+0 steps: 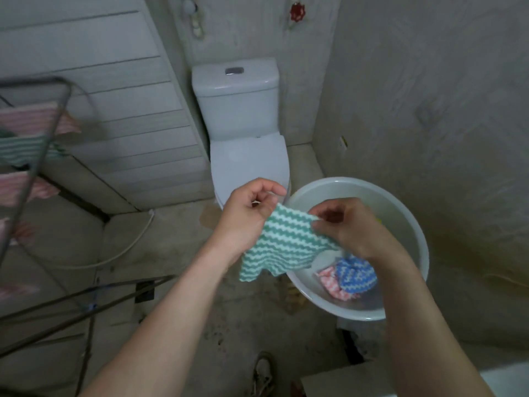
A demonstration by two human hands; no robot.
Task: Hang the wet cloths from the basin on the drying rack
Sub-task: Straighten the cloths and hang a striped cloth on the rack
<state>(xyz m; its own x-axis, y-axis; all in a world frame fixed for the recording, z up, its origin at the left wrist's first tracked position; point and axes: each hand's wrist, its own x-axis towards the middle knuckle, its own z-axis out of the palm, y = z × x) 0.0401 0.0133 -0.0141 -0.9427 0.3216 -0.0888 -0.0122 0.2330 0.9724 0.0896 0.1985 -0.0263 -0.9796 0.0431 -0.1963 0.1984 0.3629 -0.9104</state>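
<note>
I see the fingers [271,188] of my left hand [249,209] curled round one top corner of the green zigzag cloth [286,245]. My right hand [350,229] pinches the other, so the cloth hangs spread between them over the white basin's [413,224] left rim. A blue cloth [356,275] and a pink cloth [332,285] lie inside; the drying rack [43,144] stands well apart on the left.

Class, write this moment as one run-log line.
left hand: pinches green-and-white zigzag cloth | right hand: pinches it too | round white plastic basin: blue zigzag cloth, pink zigzag cloth inside
</note>
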